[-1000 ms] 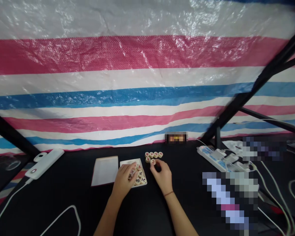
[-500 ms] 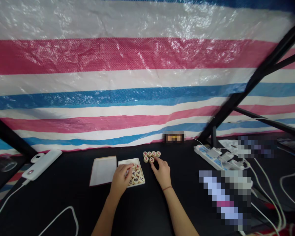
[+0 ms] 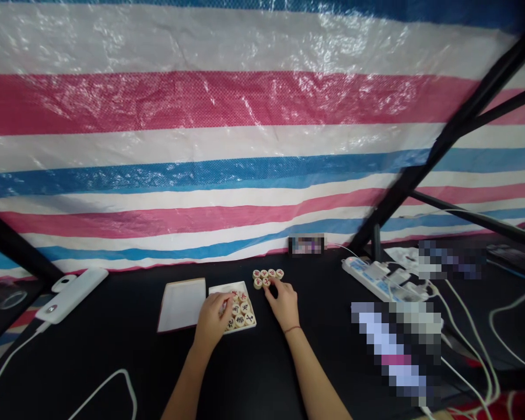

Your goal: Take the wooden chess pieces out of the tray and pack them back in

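Several round wooden xiangqi pieces with red characters stand in a short row (image 3: 268, 274) on the black table. My right hand (image 3: 283, 304) is just below this row, its fingertips on a xiangqi piece (image 3: 266, 282) that touches or nearly touches the row. A white tray (image 3: 241, 306) holds several more pieces with red or black characters. My left hand (image 3: 212, 319) curls over the tray's left side, and its fingers hide part of the tray. I cannot tell whether those fingers hold a piece.
A flat white card or lid (image 3: 181, 304) lies left of the tray. Further left is a white power bank (image 3: 70, 294) with a cable. At right stand a white power strip (image 3: 378, 280), several cables and blurred objects. A striped tarp (image 3: 262, 146) and black bars form the backdrop.
The whole view has drifted slightly left. My right hand has pushed its piece closer to the row, and my left hand has shifted on the tray.
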A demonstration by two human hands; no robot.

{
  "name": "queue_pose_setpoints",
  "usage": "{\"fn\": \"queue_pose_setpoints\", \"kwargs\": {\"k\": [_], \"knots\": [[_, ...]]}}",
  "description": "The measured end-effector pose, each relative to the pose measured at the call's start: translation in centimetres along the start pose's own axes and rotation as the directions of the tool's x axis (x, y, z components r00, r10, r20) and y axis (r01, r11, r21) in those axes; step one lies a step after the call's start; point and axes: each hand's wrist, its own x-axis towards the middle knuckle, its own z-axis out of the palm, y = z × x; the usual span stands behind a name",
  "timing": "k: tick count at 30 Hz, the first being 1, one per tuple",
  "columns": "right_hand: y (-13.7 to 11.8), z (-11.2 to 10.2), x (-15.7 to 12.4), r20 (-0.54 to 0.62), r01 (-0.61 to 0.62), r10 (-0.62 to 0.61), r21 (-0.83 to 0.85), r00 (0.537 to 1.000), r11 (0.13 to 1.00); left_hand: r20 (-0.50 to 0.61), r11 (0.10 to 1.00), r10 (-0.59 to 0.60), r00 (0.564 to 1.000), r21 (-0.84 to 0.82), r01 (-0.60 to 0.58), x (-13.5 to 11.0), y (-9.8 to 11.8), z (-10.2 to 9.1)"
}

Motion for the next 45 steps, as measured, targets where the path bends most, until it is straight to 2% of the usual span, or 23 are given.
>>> {"fn": "queue_pose_setpoints", "kwargs": {"k": [3, 5, 6, 8, 11, 13, 18, 24, 30, 33, 36, 38, 41, 45], "knots": [[-0.8, -0.7, -0.2, -0.092, 0.027, -0.024, 0.036, 0.995, 0.999, -0.003, 0.997, -0.018, 1.000, 0.081, 0.018, 0.3, -0.1, 0.1], [-1.9, -1.2, -0.6, -0.117, 0.063, -0.052, 0.095, 0.992, 0.993, -0.014, 0.977, -0.076, 0.997, 0.198, 0.078, 0.8, 0.0, 0.3], [-2.6, -1.4, -0.9, -0.083, 0.083, -0.072, 0.138, 0.994, 0.987, -0.010, 0.958, -0.112, 0.994, 0.264, 0.111, 1.1, 0.1, 0.4], [-3.9, -1.5, -1.5, 0.056, 0.105, -0.121, 0.234, 0.991, 0.967, 0.037, 0.913, -0.177, 0.984, 0.379, 0.150, 1.8, 0.5, 0.7], [-5.3, -1.5, -2.1, 0.222, 0.108, -0.181, 0.304, 0.958, 0.946, 0.149, 0.872, -0.229, 0.962, 0.471, 0.134, 2.6, 1.0, 1.0], [-5.6, -1.4, -2.1, 0.241, 0.128, -0.205, 0.301, 0.948, 0.945, 0.188, 0.856, -0.252, 0.949, 0.501, 0.128, 2.7, 1.2, 1.1], [-5.7, -1.5, -2.1, 0.205, 0.156, -0.216, 0.273, 0.955, 0.949, 0.229, 0.854, -0.282, 0.932, 0.502, 0.135, 2.4, 1.6, 0.9], [-5.7, -1.3, -2.2, 0.235, 0.148, -0.209, 0.252, 0.949, 0.956, 0.231, 0.902, -0.292, 0.928, 0.388, 0.187, 2.3, 2.0, 0.8], [-5.5, -1.3, -2.3, 0.241, 0.112, -0.185, 0.286, 0.953, 0.952, 0.217, 0.950, -0.267, 0.939, 0.221, 0.219, 2.3, 0.5, 1.3], [-5.4, -1.4, -2.2, 0.164, 0.116, -0.182, 0.345, 0.970, 0.931, 0.187, 0.969, -0.227, 0.956, 0.140, 0.202, 2.4, 0.2, 1.3], [-5.5, -1.7, -2.1, 0.037, 0.197, -0.227, 0.375, 0.973, 0.906, 0.129, 0.983, -0.168, 0.977, -0.048, 0.176, 2.4, 0.9, 1.1], [-5.7, -1.9, -2.2, -0.013, 0.260, -0.275, 0.373, 0.961, 0.891, 0.106, 0.964, -0.157, 0.982, -0.199, 0.176, 2.2, 1.7, 1.1], [-6.0, -2.1, -2.3, -0.044, 0.303, -0.310, 0.376, 0.950, 0.876, 0.128, 0.918, -0.182, 0.975, -0.334, 0.216, 1.8, 2.4, 1.4], [-5.4, -2.3, -2.1, -0.120, 0.292, -0.267, 0.354, 0.956, 0.888, 0.101, 0.834, -0.294, 0.950, -0.458, 0.307, 1.1, 1.7, 2.1]]}}
